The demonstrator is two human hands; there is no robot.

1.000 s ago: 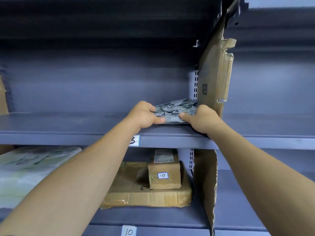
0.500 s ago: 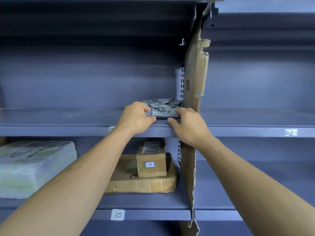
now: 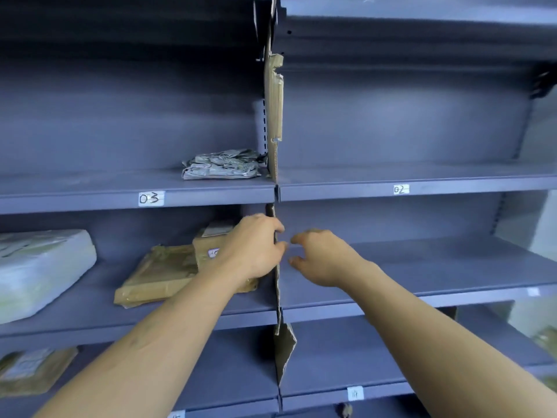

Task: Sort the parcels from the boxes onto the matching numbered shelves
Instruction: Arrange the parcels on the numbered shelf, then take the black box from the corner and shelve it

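Observation:
A crumpled grey plastic parcel [image 3: 221, 165] lies on the upper shelf labelled 03 [image 3: 151, 198], tight against the cardboard divider [image 3: 275, 116]. Both hands hang below that shelf, apart from the parcel. My left hand [image 3: 254, 247] is in front of the shelf underneath, fingers loosely curled near the divider's edge and holding nothing. My right hand [image 3: 324, 257] is just right of the divider, fingers spread and empty. Behind my left hand a small brown box [image 3: 208, 245] sits on a flat brown parcel [image 3: 156, 274].
A white wrapped parcel [image 3: 39, 270] lies at the far left of the middle shelf. The bay to the right carries label 02 [image 3: 401, 189]. Another brown parcel [image 3: 33, 369] sits on the lower left shelf. A torn cardboard divider end [image 3: 283, 345] hangs down between the bays.
Both hands have let go of the grey parcel and dropped below the 03 shelf. The view has pulled back, showing more shelves.

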